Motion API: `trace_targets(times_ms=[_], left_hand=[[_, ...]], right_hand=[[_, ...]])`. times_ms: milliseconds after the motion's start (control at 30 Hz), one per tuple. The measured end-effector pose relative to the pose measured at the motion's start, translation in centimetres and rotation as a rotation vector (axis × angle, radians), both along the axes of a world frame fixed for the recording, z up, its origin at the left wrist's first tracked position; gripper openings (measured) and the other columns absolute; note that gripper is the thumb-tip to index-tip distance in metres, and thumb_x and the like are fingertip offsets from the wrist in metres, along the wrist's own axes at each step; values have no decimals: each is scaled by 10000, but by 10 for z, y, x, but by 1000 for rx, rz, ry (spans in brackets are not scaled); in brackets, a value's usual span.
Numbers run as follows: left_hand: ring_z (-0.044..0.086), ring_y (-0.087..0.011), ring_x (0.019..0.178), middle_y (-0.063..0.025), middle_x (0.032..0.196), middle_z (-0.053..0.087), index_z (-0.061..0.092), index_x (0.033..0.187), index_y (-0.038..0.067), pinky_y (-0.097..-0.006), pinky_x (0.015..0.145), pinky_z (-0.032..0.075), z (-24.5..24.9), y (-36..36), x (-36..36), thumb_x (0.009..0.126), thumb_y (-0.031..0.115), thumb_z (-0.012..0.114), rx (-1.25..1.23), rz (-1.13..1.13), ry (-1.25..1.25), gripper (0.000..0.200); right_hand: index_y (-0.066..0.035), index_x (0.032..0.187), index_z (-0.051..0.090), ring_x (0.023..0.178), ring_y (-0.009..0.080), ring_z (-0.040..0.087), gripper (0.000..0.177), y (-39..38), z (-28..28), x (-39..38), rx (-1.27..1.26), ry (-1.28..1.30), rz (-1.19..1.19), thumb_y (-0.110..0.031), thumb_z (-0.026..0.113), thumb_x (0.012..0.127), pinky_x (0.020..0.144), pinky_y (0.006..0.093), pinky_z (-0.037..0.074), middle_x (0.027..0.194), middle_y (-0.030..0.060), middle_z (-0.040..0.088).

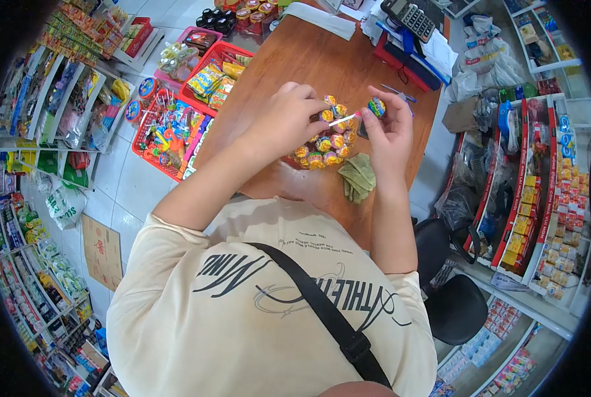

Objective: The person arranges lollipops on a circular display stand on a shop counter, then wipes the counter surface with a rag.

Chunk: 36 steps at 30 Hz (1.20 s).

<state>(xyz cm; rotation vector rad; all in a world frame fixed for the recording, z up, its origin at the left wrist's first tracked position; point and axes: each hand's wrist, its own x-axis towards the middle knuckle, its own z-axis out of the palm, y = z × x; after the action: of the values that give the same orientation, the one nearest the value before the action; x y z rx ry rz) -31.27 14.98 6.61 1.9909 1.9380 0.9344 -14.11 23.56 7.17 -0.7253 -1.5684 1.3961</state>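
My right hand (389, 124) pinches a lollipop in a green, blue and yellow wrapper (376, 107) between thumb and fingers. A white stick (343, 120) slants leftward from this hand toward my left thumb. My left hand (292, 118) is at the left side of a bunch of wrapped lollipops (327, 159), with a lollipop (325, 116) between its thumb and index finger. Yellow, orange and purple wrappers show on the bunch, which sits on the wooden table (275, 66). A crumpled green cloth (357, 177) lies just in front of it.
Red baskets hold candy packets (209, 79) and loose lollipops (166, 129) left of the table. A calculator (409, 18) rests on papers at the far right corner, near pens (401, 92). Shelves of goods (527, 198) stand at right, beside a black stool (457, 308).
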Motion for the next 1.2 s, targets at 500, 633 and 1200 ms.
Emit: trace_targets(times_ms=[500, 633, 1200], left_hand=[[589, -163, 836, -78, 960, 634, 644, 1002, 14, -281, 698, 461, 33, -57, -27, 751, 174, 751, 229, 242, -448, 317], [584, -151, 835, -70, 959, 634, 648, 1003, 24, -262, 683, 458, 17, -68, -32, 757, 175, 747, 214, 307, -525, 304], [602, -69, 807, -52, 903, 659, 625, 1071, 0, -220, 703, 488, -29, -70, 12, 844, 159, 689, -156, 23, -1314, 285]], right_hand=[[-47, 1000, 642, 952, 313, 596, 254, -1, -14, -16, 565, -468, 133, -34, 661, 747, 833, 350, 495, 1082, 120, 642], [-66, 996, 657, 975, 295, 577, 256, 5, -15, -19, 797, -599, 247, -42, 672, 741, 874, 364, 466, 1019, 78, 669], [-45, 1144, 637, 990, 311, 595, 332, -19, 5, 2, 503, -397, 274, -39, 623, 812, 878, 380, 453, 1013, 168, 648]])
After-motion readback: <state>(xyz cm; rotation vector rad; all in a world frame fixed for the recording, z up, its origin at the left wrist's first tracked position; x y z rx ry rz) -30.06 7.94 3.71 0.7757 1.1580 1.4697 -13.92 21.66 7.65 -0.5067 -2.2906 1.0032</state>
